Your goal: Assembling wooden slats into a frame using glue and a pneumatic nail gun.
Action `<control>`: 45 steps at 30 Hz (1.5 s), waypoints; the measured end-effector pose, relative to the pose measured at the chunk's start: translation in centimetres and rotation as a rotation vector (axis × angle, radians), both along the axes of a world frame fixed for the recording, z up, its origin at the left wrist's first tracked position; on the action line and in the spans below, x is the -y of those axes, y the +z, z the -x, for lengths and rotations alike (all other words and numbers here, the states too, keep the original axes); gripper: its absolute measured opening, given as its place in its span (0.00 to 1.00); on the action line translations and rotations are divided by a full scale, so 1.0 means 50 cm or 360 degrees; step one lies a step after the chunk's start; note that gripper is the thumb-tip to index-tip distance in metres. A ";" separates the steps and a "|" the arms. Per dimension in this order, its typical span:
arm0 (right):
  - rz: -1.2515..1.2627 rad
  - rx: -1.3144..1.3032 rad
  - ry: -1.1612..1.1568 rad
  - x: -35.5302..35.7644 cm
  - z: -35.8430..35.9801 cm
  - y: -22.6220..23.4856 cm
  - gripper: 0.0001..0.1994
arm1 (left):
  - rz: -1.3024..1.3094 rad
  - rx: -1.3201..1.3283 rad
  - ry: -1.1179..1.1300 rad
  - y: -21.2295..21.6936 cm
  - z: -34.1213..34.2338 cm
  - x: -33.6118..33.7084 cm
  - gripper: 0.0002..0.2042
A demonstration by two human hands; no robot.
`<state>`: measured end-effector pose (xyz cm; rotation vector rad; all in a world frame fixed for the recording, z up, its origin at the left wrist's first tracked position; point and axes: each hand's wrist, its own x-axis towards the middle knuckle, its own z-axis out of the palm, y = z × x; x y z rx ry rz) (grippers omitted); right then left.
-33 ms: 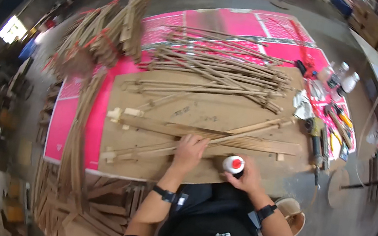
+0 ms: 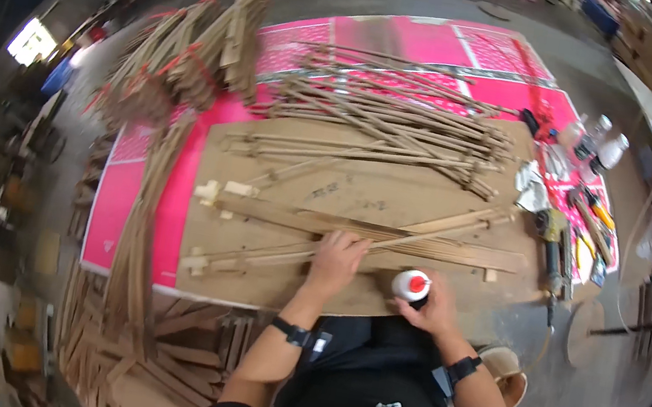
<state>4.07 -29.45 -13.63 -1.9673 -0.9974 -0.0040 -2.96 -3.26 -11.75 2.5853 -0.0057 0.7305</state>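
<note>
My left hand (image 2: 334, 265) rests at the middle of a long thin wooden stick (image 2: 433, 234), its fingers closed over it. This stick lies at a slant, its right end farther from me. Beneath it run several flat wooden slats (image 2: 281, 215), side by side across the brown board (image 2: 404, 199). In my right hand (image 2: 438, 307) is a white squeeze bottle (image 2: 405, 286) with a red cap, upright near the board's front edge; the fingers on its far side are partly hidden. Small pale wood blocks (image 2: 240, 188) sit by the slats' left ends.
Jointed stick frames (image 2: 392, 120) are heaped at the back of the pink-covered table (image 2: 165, 237). Tied wood bundles (image 2: 196, 52) stand at the left, with long strips (image 2: 147, 217) below. A power drill (image 2: 549, 241), pliers (image 2: 584, 251) and clear bottles (image 2: 608, 153) lie or stand at the right.
The whole view has shifted slightly, so everything appears a little farther right. Both hands keep their places on the stick and the squeeze bottle.
</note>
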 end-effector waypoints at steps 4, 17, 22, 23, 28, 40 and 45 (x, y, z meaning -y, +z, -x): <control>0.0024 0.0077 -0.0086 0.001 0.003 0.006 0.30 | 0.0001 0.0024 0.0013 -0.013 -0.003 0.006 0.13; 0.0071 0.0240 -0.0183 -0.008 0.005 0.020 0.27 | -0.0011 0.0108 0.0040 -0.021 0.022 -0.020 0.13; 0.0070 0.0255 -0.0163 -0.008 0.004 0.023 0.27 | -0.0052 0.0105 0.0049 -0.023 0.022 -0.022 0.13; 0.0075 0.0255 -0.0168 -0.007 0.003 0.021 0.27 | -0.0070 0.0103 0.0052 -0.020 0.023 -0.022 0.13; 0.0065 0.0206 -0.0126 -0.006 0.001 0.018 0.28 | -0.0087 0.0079 0.0066 -0.017 0.034 -0.038 0.13; 0.0105 0.0067 -0.0051 0.014 0.000 0.011 0.35 | -0.0370 0.0091 0.0201 -0.034 0.038 -0.043 0.17; 0.0107 0.0072 -0.0053 -0.015 0.002 0.031 0.37 | -0.0455 0.0176 0.0229 -0.026 0.056 -0.063 0.19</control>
